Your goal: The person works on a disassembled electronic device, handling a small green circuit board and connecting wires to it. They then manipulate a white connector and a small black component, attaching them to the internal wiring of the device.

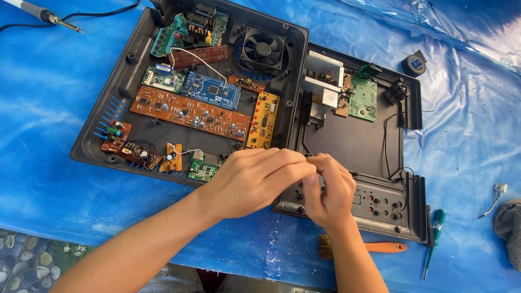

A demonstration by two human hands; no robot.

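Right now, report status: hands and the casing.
Left hand and right hand pinched together, fingertips meeting over something too small to make out. Both above the grey front panel. Open casing with circuit boards beside; nothing blocking.

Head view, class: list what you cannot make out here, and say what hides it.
- What the left hand and right hand pinch: head view, hidden by the fingertips and too small.
- Part of the button panel: covered by the right hand.
- Brush bristles: partly behind the right forearm.
- Soldering iron handle: cut off by the top edge.
- Grey cloth: cut off by the right edge.
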